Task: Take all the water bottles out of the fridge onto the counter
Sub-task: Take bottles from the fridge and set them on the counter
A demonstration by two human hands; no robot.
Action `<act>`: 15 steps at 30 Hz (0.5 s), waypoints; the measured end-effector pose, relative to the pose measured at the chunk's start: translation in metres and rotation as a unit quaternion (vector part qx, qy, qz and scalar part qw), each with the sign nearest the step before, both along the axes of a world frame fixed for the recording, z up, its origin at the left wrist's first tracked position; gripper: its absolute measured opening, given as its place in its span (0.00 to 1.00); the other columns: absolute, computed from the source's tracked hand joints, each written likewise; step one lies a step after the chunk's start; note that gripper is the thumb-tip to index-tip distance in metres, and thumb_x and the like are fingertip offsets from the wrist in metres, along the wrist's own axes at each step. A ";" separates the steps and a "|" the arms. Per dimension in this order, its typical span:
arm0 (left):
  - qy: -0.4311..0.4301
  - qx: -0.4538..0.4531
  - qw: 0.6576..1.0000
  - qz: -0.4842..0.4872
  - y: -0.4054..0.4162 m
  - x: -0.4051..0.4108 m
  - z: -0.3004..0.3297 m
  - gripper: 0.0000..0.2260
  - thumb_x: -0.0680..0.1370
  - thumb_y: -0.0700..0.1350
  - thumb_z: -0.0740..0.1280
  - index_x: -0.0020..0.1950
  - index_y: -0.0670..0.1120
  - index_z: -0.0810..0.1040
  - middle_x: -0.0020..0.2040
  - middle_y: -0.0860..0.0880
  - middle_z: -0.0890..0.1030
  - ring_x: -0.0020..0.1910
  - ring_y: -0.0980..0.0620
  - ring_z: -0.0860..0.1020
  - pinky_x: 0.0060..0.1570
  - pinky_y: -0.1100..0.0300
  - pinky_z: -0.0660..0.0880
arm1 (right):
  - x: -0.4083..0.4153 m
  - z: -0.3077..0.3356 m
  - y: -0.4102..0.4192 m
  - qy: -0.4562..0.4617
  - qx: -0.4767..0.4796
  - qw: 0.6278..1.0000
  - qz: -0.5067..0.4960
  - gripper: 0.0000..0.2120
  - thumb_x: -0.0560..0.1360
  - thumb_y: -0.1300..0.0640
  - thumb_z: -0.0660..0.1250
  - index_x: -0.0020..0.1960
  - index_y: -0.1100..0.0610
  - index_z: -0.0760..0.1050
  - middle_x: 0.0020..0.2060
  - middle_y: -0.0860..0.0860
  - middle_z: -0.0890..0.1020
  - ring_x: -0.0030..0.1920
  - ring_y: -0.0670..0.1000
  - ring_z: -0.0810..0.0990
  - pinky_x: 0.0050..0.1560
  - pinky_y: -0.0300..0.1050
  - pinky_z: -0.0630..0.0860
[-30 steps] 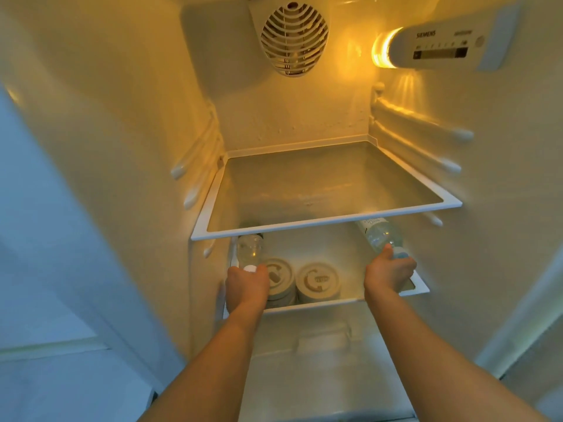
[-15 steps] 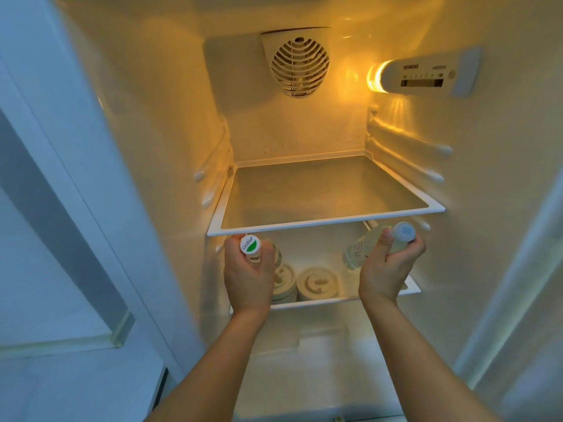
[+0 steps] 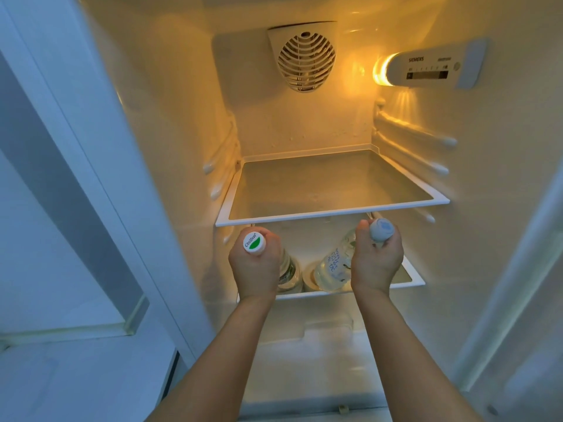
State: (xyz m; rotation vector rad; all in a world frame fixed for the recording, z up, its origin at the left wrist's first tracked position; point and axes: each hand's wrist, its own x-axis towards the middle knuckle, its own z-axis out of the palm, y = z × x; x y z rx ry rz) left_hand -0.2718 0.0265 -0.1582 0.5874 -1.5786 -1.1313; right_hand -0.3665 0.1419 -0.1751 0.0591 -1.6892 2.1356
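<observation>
A bottle [image 3: 288, 268] with a green and white cap is held tight in the left hand [image 3: 254, 269]. Another bottle [image 3: 333, 266] is gripped in the right hand [image 3: 376, 260]. Both are held just above the lower shelf [image 3: 409, 277] in the fridge [image 3: 304, 123].

Clear plastic bottles against a glossy white fridge lining

The left-held clear plastic water bottle [image 3: 288, 271] has a smooth white-and-green plastic cap [image 3: 253, 242]; the right-held clear plastic bottle [image 3: 332, 268] has a matt grey-blue cap [image 3: 381, 229]. The upper glass shelf with white plastic rim [image 3: 332, 215] looks smooth, the ribbed white plastic fan grille [image 3: 305, 60] faintly shiny.
</observation>
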 end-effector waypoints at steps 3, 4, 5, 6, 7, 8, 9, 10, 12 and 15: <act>0.027 0.005 1.000 0.013 0.001 0.007 0.012 0.07 0.73 0.34 0.69 0.37 0.41 0.76 0.29 0.53 0.74 0.29 0.59 0.72 0.31 0.70 0.70 | 0.009 0.015 0.006 0.012 0.026 1.000 0.002 0.11 0.73 0.58 0.68 0.35 0.48 0.69 0.30 0.44 0.72 0.31 0.42 0.70 0.38 0.41 0.68; 0.027 0.006 1.000 0.008 0.002 0.009 0.017 0.07 0.73 0.33 0.69 0.37 0.41 0.76 0.29 0.54 0.74 0.29 0.59 0.72 0.31 0.70 0.70 | 0.012 0.021 0.008 0.015 0.033 0.999 0.005 0.12 0.72 0.58 0.68 0.34 0.48 0.69 0.28 0.44 0.71 0.30 0.42 0.69 0.37 0.41 0.68; 0.020 0.005 1.000 0.004 0.003 0.014 0.019 0.07 0.73 0.33 0.69 0.37 0.42 0.76 0.29 0.54 0.74 0.30 0.59 0.72 0.31 0.69 0.70 | 0.016 0.025 0.010 0.019 0.044 0.999 0.013 0.12 0.71 0.59 0.68 0.34 0.48 0.68 0.27 0.44 0.70 0.30 0.43 0.68 0.36 0.41 0.67; 0.013 0.008 1.000 -0.003 0.006 0.020 0.022 0.09 0.73 0.34 0.69 0.36 0.45 0.75 0.29 0.55 0.74 0.30 0.59 0.72 0.32 0.68 0.71 | 0.020 0.028 0.011 0.024 0.058 0.998 0.023 0.11 0.70 0.58 0.68 0.33 0.48 0.69 0.27 0.44 0.70 0.29 0.42 0.68 0.35 0.40 0.67; 0.010 0.012 1.000 -0.009 0.009 0.025 0.024 0.11 0.73 0.34 0.69 0.36 0.48 0.74 0.29 0.55 0.74 0.30 0.59 0.72 0.32 0.68 0.71 | 0.024 0.031 0.012 0.031 0.073 0.996 0.033 0.09 0.69 0.57 0.68 0.33 0.49 0.69 0.27 0.44 0.70 0.29 0.42 0.69 0.34 0.39 0.67; 0.006 0.019 1.000 -0.015 0.012 0.031 0.025 0.12 0.73 0.35 0.69 0.36 0.49 0.73 0.29 0.54 0.74 0.30 0.59 0.72 0.32 0.68 0.71 | 0.028 0.032 0.013 0.040 0.089 0.994 0.042 0.07 0.67 0.55 0.68 0.34 0.50 0.70 0.27 0.45 0.71 0.30 0.42 0.69 0.34 0.38 0.67; 0.001 0.023 1.000 -0.016 0.014 0.038 0.025 0.11 0.73 0.35 0.69 0.36 0.48 0.74 0.30 0.52 0.75 0.30 0.59 0.71 0.31 0.67 0.71 | 0.034 0.034 0.013 0.050 0.106 0.992 0.053 0.06 0.66 0.54 0.67 0.34 0.52 0.71 0.28 0.46 0.72 0.30 0.43 0.69 0.34 0.39 0.67; -0.008 0.027 0.999 -0.018 0.015 0.045 0.024 0.08 0.73 0.35 0.69 0.36 0.45 0.75 0.30 0.48 0.75 0.30 0.58 0.72 0.31 0.66 0.71 | 0.040 0.033 0.012 0.054 0.117 0.990 0.063 0.07 0.65 0.53 0.66 0.35 0.55 0.72 0.29 0.48 0.72 0.30 0.44 0.69 0.35 0.41 0.68; -0.034 0.031 0.999 -0.022 0.018 0.054 0.022 0.04 0.73 0.36 0.69 0.39 0.39 0.76 0.32 0.43 0.76 0.30 0.57 0.71 0.31 0.65 0.70 | 0.048 0.031 0.013 0.054 0.137 0.986 0.076 0.10 0.65 0.53 0.66 0.37 0.60 0.72 0.31 0.55 0.74 0.31 0.46 0.69 0.35 0.43 0.68; -0.074 0.028 0.996 -0.031 0.020 0.079 0.018 0.04 0.72 0.37 0.70 0.40 0.38 0.77 0.33 0.43 0.77 0.29 0.58 0.71 0.30 0.66 0.70 | 0.071 0.024 0.012 0.049 0.160 0.981 0.103 0.09 0.65 0.53 0.66 0.37 0.59 0.73 0.32 0.56 0.75 0.33 0.52 0.72 0.35 0.44 0.70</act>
